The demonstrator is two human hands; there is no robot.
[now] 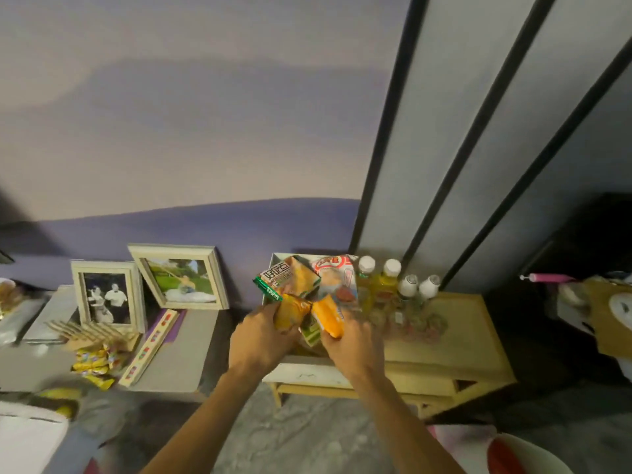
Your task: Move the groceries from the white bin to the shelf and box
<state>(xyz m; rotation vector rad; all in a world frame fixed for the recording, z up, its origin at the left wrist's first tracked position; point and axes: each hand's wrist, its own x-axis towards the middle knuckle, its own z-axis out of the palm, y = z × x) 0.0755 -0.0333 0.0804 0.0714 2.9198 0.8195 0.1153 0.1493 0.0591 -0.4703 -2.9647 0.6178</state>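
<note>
Reading near to far: your left hand (261, 331) is closed around a yellow-orange snack packet (290, 311); your right hand (352, 340) is closed around a brighter orange packet (330, 318). Both sit at frame centre, over the near end of the white bin (309, 371). Each packet's long axis runs up-frame from your fingers, the two tilted apart in a V. A green packet (310, 331) is wedged between your hands, equally near both. Behind: green-edged bag (285, 278), red-white bag (337, 271) still binned. Bottles (391, 280) stand right on the wooden surface (461, 333).
</note>
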